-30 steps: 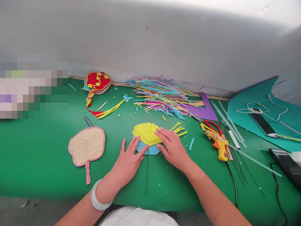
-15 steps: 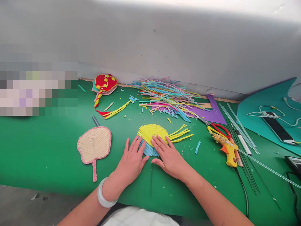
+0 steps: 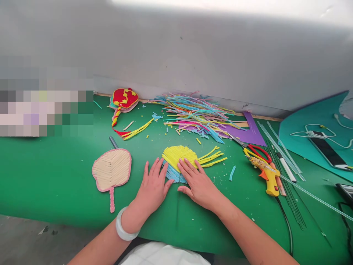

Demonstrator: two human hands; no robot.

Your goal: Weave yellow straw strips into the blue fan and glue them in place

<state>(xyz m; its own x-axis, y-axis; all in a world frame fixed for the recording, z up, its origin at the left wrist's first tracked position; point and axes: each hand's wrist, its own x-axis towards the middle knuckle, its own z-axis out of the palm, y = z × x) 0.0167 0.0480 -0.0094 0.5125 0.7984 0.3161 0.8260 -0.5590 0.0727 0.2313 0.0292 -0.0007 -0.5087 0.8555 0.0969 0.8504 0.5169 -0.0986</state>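
Note:
A round piece of yellow strips [image 3: 176,156] over blue strips [image 3: 171,173] lies on the green table, with loose yellow ends [image 3: 212,158] fanning to the right. A thin dark stem runs from it toward me. My left hand [image 3: 153,184] rests at its left edge, fingers spread and fingertips near the blue strips. My right hand [image 3: 197,182] lies flat over its lower right part, fingers outstretched, hiding some of the strips. Neither hand grips anything. To the left is a cream fan [image 3: 111,169] with a pink rim and handle.
Behind lie a heap of coloured strips [image 3: 193,110] and a red and yellow fan [image 3: 125,98]. To the right are scissors [image 3: 257,151], a yellow glue gun [image 3: 271,182], thin wires [image 3: 289,206] and a phone [image 3: 328,149]. The far left is blurred out.
My left hand has shifted slightly left and back, uncovering more of the blue strips. My right hand stays in place on the piece.

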